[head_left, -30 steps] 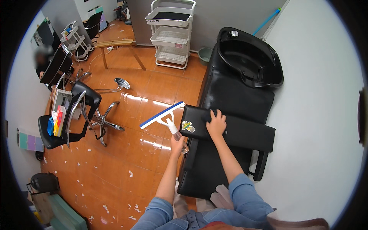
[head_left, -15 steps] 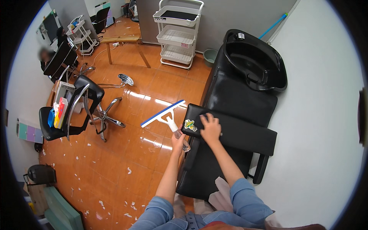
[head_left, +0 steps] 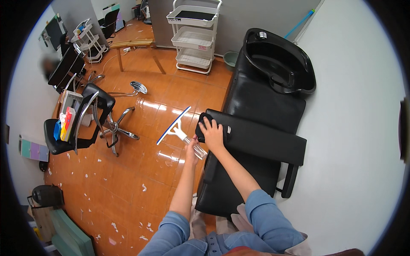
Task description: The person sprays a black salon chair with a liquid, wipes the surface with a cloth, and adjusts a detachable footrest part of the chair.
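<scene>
Fingers (head_left: 206,122) of the right hand (head_left: 214,137) lie slightly apart on a dark cloth (head_left: 200,129) at the left end of the black armrest (head_left: 267,138) — whether they pinch any of it, I cannot tell. That armrest's long axis runs off to the right, slanting slightly toward the lower edge of the view, so most of its length lies to the right of the hand. Just beside the same end, the left hand (head_left: 191,150) has its fingers wrapped around the clear bottle (head_left: 198,149) that forms the handle of a squeegee (head_left: 181,134). Its long axis slants forward and left, the blade (head_left: 174,126) set crosswise — seen against the orange floor (head_left: 128,183), apart from the armrest. Of the two hands, the right is nearer to the cloth.
</scene>
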The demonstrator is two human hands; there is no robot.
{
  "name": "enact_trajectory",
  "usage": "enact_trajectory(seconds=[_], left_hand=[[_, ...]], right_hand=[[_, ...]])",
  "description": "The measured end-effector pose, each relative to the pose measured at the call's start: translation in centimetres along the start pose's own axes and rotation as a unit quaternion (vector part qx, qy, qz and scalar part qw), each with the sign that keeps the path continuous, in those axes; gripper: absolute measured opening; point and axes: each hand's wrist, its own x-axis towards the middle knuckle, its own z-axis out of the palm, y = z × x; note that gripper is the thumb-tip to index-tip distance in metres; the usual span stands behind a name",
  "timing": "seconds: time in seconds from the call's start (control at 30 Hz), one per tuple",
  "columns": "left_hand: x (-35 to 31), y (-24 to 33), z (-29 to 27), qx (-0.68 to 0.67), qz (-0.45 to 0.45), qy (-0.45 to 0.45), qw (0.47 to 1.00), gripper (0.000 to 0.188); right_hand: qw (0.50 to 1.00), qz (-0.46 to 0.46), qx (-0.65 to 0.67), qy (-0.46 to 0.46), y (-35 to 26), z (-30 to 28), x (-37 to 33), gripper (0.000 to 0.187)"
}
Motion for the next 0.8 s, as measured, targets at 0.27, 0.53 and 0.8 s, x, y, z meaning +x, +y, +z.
enact_trajectory(seconds=[0.27,0.53,0.8], left_hand=[[0.5,2.9,-0.5,0.069,-0.063,-0.122,0.988,0.019],[-0.1,5.0,0.1,0.286,0.0,-0.106,0.952,0.042],[-4.2,0.1,5.6,0.331,0.071,-0.194,0.921,0.049]], right_hand=[[0.995,-0.101,0.021,-0.008,-0.1,-2.0,-5.6,0.038],[0.985,-0.163,0.024,-0.049,0.0,-2.4,-6.7,0.028],[0.993,-0.104,0.011,-0.056,7.6,-6.3,-14.2,0.025]])
